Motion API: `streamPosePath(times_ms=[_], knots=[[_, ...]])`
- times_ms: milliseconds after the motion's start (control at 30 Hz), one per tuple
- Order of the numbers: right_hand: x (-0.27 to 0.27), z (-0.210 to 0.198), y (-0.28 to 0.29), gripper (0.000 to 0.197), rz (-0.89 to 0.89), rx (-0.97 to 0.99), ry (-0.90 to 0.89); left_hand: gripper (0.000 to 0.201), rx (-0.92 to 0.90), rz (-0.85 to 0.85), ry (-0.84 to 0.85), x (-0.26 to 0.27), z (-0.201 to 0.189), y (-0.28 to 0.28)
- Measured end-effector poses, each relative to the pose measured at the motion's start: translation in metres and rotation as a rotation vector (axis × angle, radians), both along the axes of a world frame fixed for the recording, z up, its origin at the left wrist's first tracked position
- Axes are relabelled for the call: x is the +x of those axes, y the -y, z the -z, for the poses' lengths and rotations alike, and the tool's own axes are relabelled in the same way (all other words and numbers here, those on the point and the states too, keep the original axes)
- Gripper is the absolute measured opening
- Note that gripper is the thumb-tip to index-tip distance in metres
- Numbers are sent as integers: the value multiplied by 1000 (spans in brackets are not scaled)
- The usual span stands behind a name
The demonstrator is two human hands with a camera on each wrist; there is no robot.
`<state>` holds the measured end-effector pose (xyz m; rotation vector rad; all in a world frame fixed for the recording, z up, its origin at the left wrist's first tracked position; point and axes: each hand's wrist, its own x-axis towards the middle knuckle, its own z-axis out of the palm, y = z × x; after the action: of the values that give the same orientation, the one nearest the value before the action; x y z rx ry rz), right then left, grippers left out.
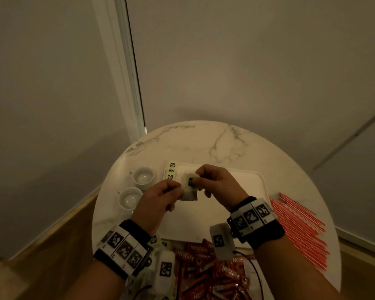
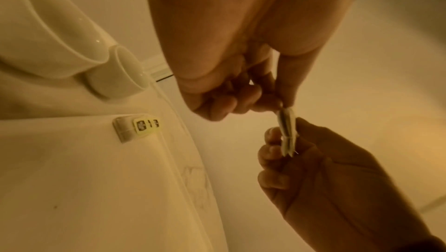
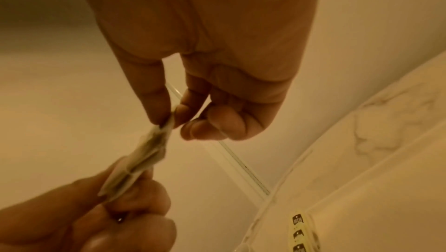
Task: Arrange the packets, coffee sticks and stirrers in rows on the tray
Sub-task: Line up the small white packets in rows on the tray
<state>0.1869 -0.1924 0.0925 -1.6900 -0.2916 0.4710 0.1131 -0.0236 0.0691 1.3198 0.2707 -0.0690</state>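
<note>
Two hands meet above the white tray (image 1: 243, 191), both pinching the same small pale packets (image 1: 189, 188). Left hand (image 1: 160, 199) pinches the lower-left edge between thumb and fingers; right hand (image 1: 220, 182) pinches the upper part, thumb on the dark label. In the left wrist view the held thing (image 2: 287, 132) reads as a thin stack seen edge-on, more than one layer; exact count unclear. Right wrist view shows the same stack (image 3: 144, 153), blurred, stretched between the right fingertips (image 3: 158, 103) above and the left hand (image 3: 96, 214) below. Stack is in the air, not touching the tray.

Three placed packets (image 1: 171, 171) with dark labels sit in a column at the tray's far-left corner, overlapping each other; they also show in the left wrist view (image 2: 138, 127) and the right wrist view (image 3: 300, 235).

Tray sits mid-way on the round marble bench (image 1: 204, 144). Two white cups (image 1: 136, 187) stand left of the tray, one behind the other, close together. Red stirrers (image 1: 301, 230) lie fanned in a heap on the bench to the right of the tray, apart from it. Red coffee sticks (image 1: 206, 271) are piled at the near edge of the bench, just below the tray, partly hidden by the wrists. More pale packets (image 1: 155, 241) lie near the left wrist, mostly covered. Both wrists wear black bands with marker tags.
</note>
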Motion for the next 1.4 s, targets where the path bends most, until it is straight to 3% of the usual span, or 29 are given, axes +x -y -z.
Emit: streamPosePath(times_ms=[200, 400, 600, 800, 1133, 1267, 1400], knots=[[-30, -8, 6, 16, 39, 67, -55, 11, -76, -101, 49, -10, -16, 16], [-53, -10, 7, 17, 77, 220, -32, 13, -197, -94, 73, -20, -28, 24], [-60, -13, 7, 21, 63, 281, 64, 17, -153, -167, 131, -21, -32, 29], [-60, -13, -2, 20, 108, 373, 51, 19, -210, -116, 170, -24, -39, 26], [-58, -13, -2, 18, 152, 411, 48, 14, -96, -147, 230, -23, -37, 27], [-59, -12, -1, 14, 124, 426, 51, 14, -127, -141, 205, -22, -35, 27], [-60, -12, 2, 14, 93, 474, -58, 12, -202, -65, 142, -23, -38, 26]])
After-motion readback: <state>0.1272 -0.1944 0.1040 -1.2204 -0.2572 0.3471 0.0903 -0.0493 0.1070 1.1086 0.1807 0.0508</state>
